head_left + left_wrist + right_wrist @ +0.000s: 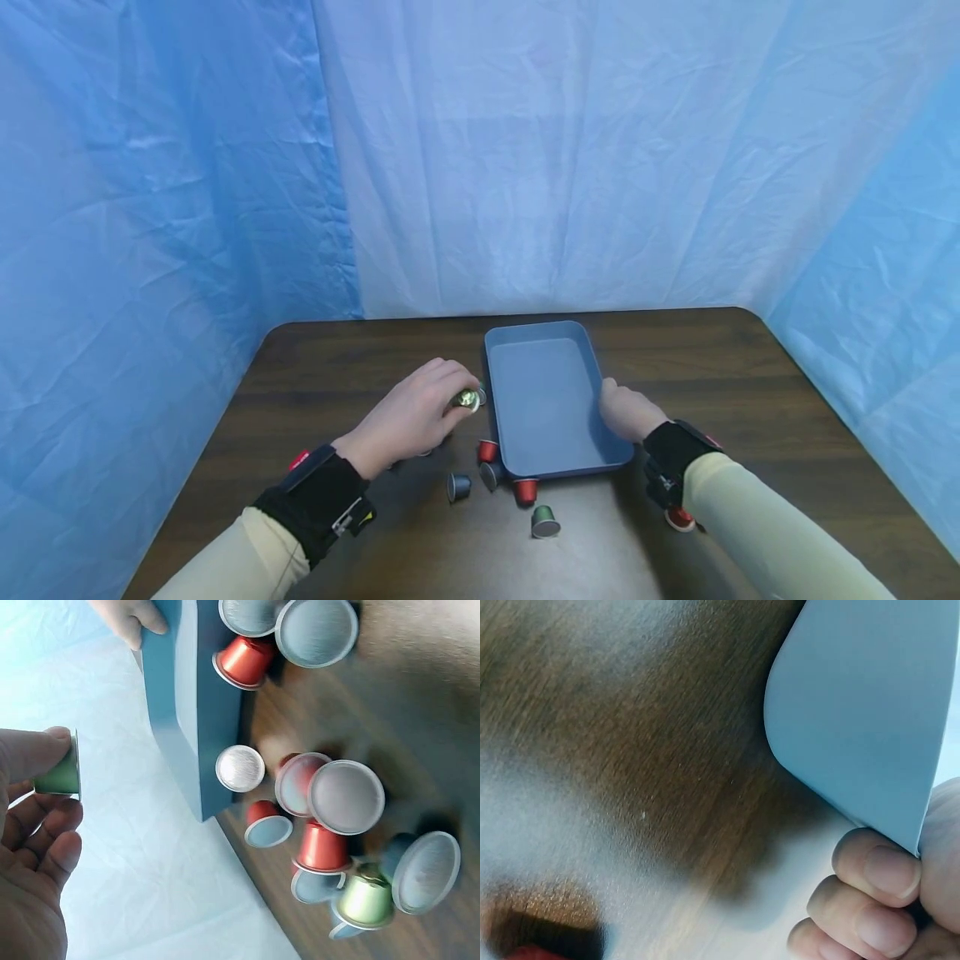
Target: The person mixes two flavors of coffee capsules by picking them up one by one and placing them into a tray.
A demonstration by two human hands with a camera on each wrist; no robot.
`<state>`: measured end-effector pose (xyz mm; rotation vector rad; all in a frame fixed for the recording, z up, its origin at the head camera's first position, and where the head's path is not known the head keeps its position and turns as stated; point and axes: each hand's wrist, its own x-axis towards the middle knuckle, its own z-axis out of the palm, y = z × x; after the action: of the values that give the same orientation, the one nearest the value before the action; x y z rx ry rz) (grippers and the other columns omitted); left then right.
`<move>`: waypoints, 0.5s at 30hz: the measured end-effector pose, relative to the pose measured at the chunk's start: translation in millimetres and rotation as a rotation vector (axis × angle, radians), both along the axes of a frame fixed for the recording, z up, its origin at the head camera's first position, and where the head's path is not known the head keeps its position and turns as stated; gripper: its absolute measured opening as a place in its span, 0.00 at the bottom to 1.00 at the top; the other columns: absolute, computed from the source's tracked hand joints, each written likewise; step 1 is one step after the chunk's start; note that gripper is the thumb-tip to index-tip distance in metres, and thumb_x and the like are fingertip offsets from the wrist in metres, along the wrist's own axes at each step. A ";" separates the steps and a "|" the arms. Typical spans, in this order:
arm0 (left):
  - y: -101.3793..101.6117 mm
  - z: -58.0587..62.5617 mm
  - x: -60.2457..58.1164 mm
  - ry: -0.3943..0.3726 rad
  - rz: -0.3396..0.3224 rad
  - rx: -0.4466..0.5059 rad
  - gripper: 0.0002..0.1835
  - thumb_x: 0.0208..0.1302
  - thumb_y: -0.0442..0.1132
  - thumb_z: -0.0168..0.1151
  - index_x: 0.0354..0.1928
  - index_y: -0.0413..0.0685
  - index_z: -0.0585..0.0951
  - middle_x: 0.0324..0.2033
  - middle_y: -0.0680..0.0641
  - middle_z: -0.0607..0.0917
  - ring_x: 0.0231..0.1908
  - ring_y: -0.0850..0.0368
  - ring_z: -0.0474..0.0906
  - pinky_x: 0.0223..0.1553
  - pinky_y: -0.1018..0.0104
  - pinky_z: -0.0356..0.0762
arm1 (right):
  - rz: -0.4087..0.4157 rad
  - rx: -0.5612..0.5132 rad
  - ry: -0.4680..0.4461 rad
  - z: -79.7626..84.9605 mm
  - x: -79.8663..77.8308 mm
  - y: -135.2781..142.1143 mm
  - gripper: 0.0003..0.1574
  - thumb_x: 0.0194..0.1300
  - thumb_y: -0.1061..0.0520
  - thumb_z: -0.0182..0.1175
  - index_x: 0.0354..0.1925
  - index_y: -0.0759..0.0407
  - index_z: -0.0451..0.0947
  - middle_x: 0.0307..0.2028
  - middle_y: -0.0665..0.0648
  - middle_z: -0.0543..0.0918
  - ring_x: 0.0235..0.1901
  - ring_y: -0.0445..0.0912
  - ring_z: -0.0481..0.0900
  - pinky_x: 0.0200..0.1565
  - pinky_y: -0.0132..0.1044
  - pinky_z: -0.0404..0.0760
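Observation:
My left hand point(423, 408) pinches a green coffee capsule point(60, 774) between thumb and fingers, close to the left side of a blue-grey rectangular tray point(551, 400). The capsule's flat foil lid faces away from the palm in the left wrist view. On the opposite side, my right hand point(628, 411) grips the tray's right edge, its fingers curled under the rim in the right wrist view. Loose capsules lie by the tray's near left corner: a red capsule point(487, 451), a dark blue capsule point(458, 487), another red capsule point(526, 491) and a green one point(544, 522).
Several more capsules cluster beneath my left hand, among them a light green capsule point(365, 898) and a red one point(323, 846). A red capsule point(679, 518) lies under my right wrist. Blue sheeting point(555, 158) surrounds the dark wooden table point(360, 350).

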<state>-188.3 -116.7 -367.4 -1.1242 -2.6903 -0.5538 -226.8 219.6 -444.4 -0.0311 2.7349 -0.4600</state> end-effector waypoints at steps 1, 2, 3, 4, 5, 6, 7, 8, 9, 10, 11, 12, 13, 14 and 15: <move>2.4 1.3 -0.6 -0.007 -0.008 0.003 0.19 0.61 0.38 0.76 0.53 0.51 0.82 0.48 0.54 0.83 0.49 0.60 0.76 0.55 0.64 0.79 | -0.004 -0.002 -0.002 -0.2 0.3 -0.6 0.18 0.80 0.63 0.31 0.55 0.73 0.64 0.44 0.72 0.81 0.43 0.58 0.82 0.45 0.55 0.80; 5.0 2.2 -1.3 -0.013 -0.018 0.003 0.19 0.61 0.38 0.75 0.53 0.50 0.82 0.48 0.53 0.83 0.49 0.59 0.76 0.55 0.64 0.80 | -0.006 -0.001 -0.004 -0.3 0.7 -1.4 0.18 0.80 0.63 0.31 0.55 0.73 0.63 0.44 0.71 0.81 0.43 0.58 0.82 0.45 0.54 0.80; 7.7 2.8 -2.0 -0.020 -0.027 0.002 0.18 0.61 0.37 0.75 0.53 0.50 0.82 0.48 0.53 0.83 0.49 0.59 0.76 0.55 0.64 0.80 | -0.006 -0.002 -0.004 -0.5 0.8 -2.0 0.18 0.80 0.63 0.31 0.55 0.73 0.64 0.43 0.71 0.81 0.42 0.58 0.82 0.45 0.54 0.80; 10.6 3.0 -3.0 -0.027 -0.039 -0.003 0.18 0.61 0.37 0.75 0.53 0.50 0.82 0.48 0.53 0.83 0.49 0.59 0.76 0.55 0.65 0.80 | -0.007 0.000 -0.003 -0.7 1.0 -2.8 0.18 0.80 0.63 0.31 0.55 0.73 0.64 0.43 0.71 0.81 0.42 0.58 0.82 0.45 0.54 0.80; 13.5 2.6 -3.9 -0.030 -0.049 -0.009 0.18 0.62 0.36 0.74 0.52 0.50 0.82 0.48 0.53 0.83 0.49 0.59 0.77 0.55 0.65 0.80 | -0.007 0.001 -0.003 -0.4 1.2 -3.5 0.18 0.80 0.63 0.32 0.54 0.74 0.64 0.43 0.71 0.81 0.42 0.58 0.82 0.45 0.54 0.80; 16.4 2.3 -4.7 -0.036 -0.059 -0.016 0.17 0.62 0.36 0.74 0.52 0.50 0.82 0.48 0.53 0.83 0.49 0.59 0.77 0.55 0.65 0.80 | -0.011 0.000 -0.002 -0.1 1.6 -4.6 0.18 0.80 0.63 0.32 0.54 0.73 0.64 0.43 0.71 0.81 0.42 0.58 0.82 0.45 0.54 0.80; 19.3 1.7 -5.6 -0.043 -0.071 -0.022 0.17 0.62 0.36 0.74 0.52 0.50 0.82 0.47 0.53 0.83 0.49 0.59 0.77 0.55 0.65 0.80 | -0.014 -0.002 -0.004 -0.1 1.8 -5.1 0.18 0.80 0.63 0.32 0.55 0.74 0.64 0.43 0.71 0.81 0.43 0.59 0.82 0.45 0.55 0.80; 22.2 1.0 -6.2 -0.049 -0.081 -0.029 0.17 0.63 0.36 0.73 0.52 0.49 0.82 0.47 0.52 0.83 0.49 0.59 0.77 0.54 0.65 0.80 | -0.016 -0.003 -0.003 0.1 2.0 -6.0 0.18 0.79 0.63 0.32 0.55 0.74 0.64 0.43 0.72 0.81 0.43 0.59 0.83 0.45 0.55 0.80; 24.9 0.0 -6.8 -0.060 -0.088 -0.038 0.17 0.63 0.36 0.73 0.53 0.49 0.82 0.47 0.52 0.83 0.48 0.59 0.77 0.54 0.66 0.80 | -0.020 -0.010 -0.005 0.1 2.3 -6.8 0.18 0.79 0.63 0.33 0.55 0.74 0.64 0.44 0.72 0.81 0.43 0.59 0.83 0.45 0.56 0.80; 27.7 -1.2 -7.1 -0.068 -0.094 -0.047 0.17 0.63 0.36 0.73 0.53 0.49 0.82 0.47 0.52 0.83 0.48 0.59 0.77 0.54 0.66 0.80 | -0.026 -0.015 -0.009 0.0 2.6 -7.5 0.19 0.80 0.63 0.33 0.56 0.74 0.64 0.45 0.72 0.81 0.44 0.60 0.83 0.46 0.56 0.81; 30.5 -2.1 -7.1 -0.080 -0.096 -0.055 0.17 0.64 0.36 0.73 0.54 0.49 0.82 0.47 0.52 0.83 0.49 0.59 0.78 0.55 0.66 0.80 | -0.031 -0.020 -0.014 -0.2 3.0 -8.0 0.19 0.80 0.63 0.33 0.57 0.74 0.64 0.45 0.72 0.81 0.45 0.60 0.83 0.46 0.56 0.81; 33.2 -3.2 -7.0 -0.093 -0.098 -0.066 0.17 0.64 0.36 0.73 0.54 0.49 0.82 0.47 0.52 0.83 0.49 0.59 0.78 0.54 0.66 0.80 | -0.035 -0.021 -0.016 -0.6 3.2 -8.6 0.19 0.80 0.63 0.33 0.57 0.74 0.64 0.45 0.72 0.81 0.45 0.60 0.83 0.46 0.56 0.81; 35.8 -4.6 -7.1 -0.103 -0.102 -0.076 0.17 0.64 0.36 0.72 0.54 0.49 0.82 0.47 0.52 0.83 0.48 0.59 0.78 0.54 0.66 0.80 | -0.032 -0.021 -0.015 -0.7 3.3 -9.0 0.19 0.80 0.63 0.33 0.57 0.74 0.64 0.45 0.72 0.81 0.45 0.60 0.83 0.46 0.56 0.81; 38.3 -6.1 -7.0 -0.117 -0.101 -0.088 0.17 0.64 0.37 0.73 0.54 0.50 0.83 0.47 0.53 0.83 0.48 0.59 0.77 0.54 0.67 0.80 | -0.033 -0.020 -0.015 -0.7 3.7 -9.7 0.19 0.79 0.63 0.33 0.57 0.74 0.64 0.45 0.72 0.81 0.45 0.61 0.83 0.46 0.56 0.81; 40.9 -8.0 -7.2 -0.131 -0.102 -0.103 0.17 0.64 0.37 0.72 0.54 0.50 0.83 0.47 0.53 0.83 0.48 0.60 0.77 0.54 0.68 0.79 | -0.039 -0.023 -0.021 -1.2 3.9 -10.0 0.19 0.80 0.63 0.33 0.58 0.74 0.63 0.45 0.72 0.81 0.46 0.61 0.83 0.46 0.56 0.81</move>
<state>-195.5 -75.8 -375.4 -1.3010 -2.8140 -0.5268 -222.9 209.6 -445.6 0.0208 2.7134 -0.5003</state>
